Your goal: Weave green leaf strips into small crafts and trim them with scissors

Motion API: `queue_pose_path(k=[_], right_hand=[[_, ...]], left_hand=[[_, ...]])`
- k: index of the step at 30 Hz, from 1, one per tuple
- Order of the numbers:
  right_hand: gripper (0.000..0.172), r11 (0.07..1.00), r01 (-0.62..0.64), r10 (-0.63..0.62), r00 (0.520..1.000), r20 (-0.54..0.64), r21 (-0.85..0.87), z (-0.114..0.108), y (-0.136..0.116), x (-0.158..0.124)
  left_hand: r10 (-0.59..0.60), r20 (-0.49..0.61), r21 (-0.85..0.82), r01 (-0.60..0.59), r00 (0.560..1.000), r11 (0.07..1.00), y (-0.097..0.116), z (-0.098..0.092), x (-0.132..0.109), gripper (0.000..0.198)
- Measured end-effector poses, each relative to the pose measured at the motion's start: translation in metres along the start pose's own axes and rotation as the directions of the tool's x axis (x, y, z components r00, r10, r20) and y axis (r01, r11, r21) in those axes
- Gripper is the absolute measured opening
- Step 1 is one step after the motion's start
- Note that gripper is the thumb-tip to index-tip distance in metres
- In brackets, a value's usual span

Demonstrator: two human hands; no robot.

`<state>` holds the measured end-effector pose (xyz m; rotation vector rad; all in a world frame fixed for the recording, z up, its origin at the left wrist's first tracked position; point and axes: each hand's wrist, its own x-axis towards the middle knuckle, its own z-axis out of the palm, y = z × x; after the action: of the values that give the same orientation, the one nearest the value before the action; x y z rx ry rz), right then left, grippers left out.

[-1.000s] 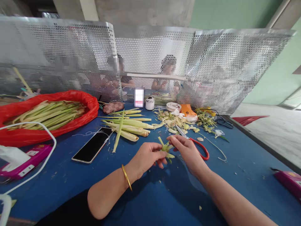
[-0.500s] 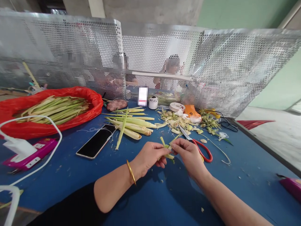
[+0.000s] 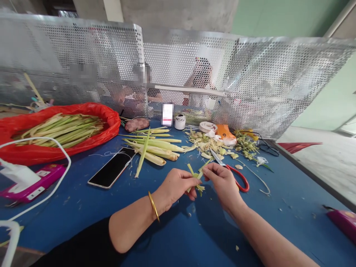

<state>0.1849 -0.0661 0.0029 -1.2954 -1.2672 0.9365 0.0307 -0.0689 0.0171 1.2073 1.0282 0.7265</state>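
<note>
My left hand (image 3: 178, 186), with a gold bangle at the wrist, pinches a small bunch of folded green leaf strips (image 3: 199, 188) over the blue table. Close beside it on the right, my right hand (image 3: 222, 182) is closed on the end of a pale green strip (image 3: 201, 173) that rises from the bunch. Just beyond my right hand lie scissors (image 3: 239, 180) with red handles, partly hidden by the hand. Past my left hand rests a pile of long green stalks (image 3: 158, 148), with one leaf lying across it.
A black phone (image 3: 112, 168) lies left of the stalks. Farther left are a red bag (image 3: 107, 139) of leaves and a purple power strip (image 3: 52, 178) with a white cable. Leaf scraps (image 3: 207, 142) lie before a perforated metal screen (image 3: 178, 59); people sit behind it.
The strips between my hands have shifted slightly, and more loose ends show below my left fingers. Behind the screen, a person's arm and head have moved. The view has shifted slightly.
</note>
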Motion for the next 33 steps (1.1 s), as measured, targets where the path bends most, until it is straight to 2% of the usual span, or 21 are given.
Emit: queue_pose_path(k=[2, 5, 6, 9, 11, 18, 24, 30, 33], right_hand=[[0.026, 1.000, 0.013, -0.013, 1.000, 0.020, -0.018, -0.003, 0.001, 0.003], [0.029, 1.000, 0.004, -0.003, 0.999, -0.049, 0.025, -0.004, 0.000, 0.002], [0.031, 0.999, -0.025, 0.027, 0.999, -0.038, 0.047, -0.003, -0.002, 0.000], [0.036, 0.982, -0.161, 0.142, 0.975, 0.172, 0.103, 0.005, -0.009, -0.010], [0.038, 0.970, -0.206, 0.164, 0.946, 0.281, 0.128, 0.011, -0.013, -0.017], [0.039, 0.937, -0.267, 0.226, 0.955, 0.193, 0.223, 0.023, -0.004, -0.022], [0.032, 0.935, -0.196, 0.141, 0.970, 0.199, 0.296, 0.022, -0.005, -0.023], [0.028, 0.984, -0.104, 0.054, 0.949, 0.311, 0.145, 0.021, -0.012, -0.029], [0.029, 0.994, -0.078, 0.045, 0.934, 0.354, 0.081, 0.021, -0.012, -0.031]], left_hand=[[0.007, -0.049, -0.034, -0.008, 0.999, 0.999, 0.001, -0.002, 0.000, 0.029], [0.028, -0.125, -0.135, -0.045, 0.992, 0.990, 0.006, -0.008, 0.001, 0.033], [0.042, -0.132, -0.181, -0.066, 0.990, 0.981, 0.008, -0.010, 0.001, 0.032], [0.132, -0.105, -0.261, -0.156, 0.986, 0.953, 0.012, -0.016, 0.002, 0.023], [0.189, -0.081, -0.230, -0.202, 0.979, 0.952, 0.013, -0.017, 0.003, 0.020], [0.194, -0.084, -0.144, -0.204, 0.977, 0.968, 0.006, -0.003, 0.003, 0.020], [0.166, -0.114, -0.217, -0.188, 0.979, 0.958, 0.004, -0.002, 0.004, 0.021], [0.129, -0.237, -0.351, -0.208, 0.963, 0.913, 0.004, -0.006, 0.006, 0.023], [0.120, -0.253, -0.365, -0.210, 0.960, 0.907, 0.006, -0.007, 0.005, 0.025]])
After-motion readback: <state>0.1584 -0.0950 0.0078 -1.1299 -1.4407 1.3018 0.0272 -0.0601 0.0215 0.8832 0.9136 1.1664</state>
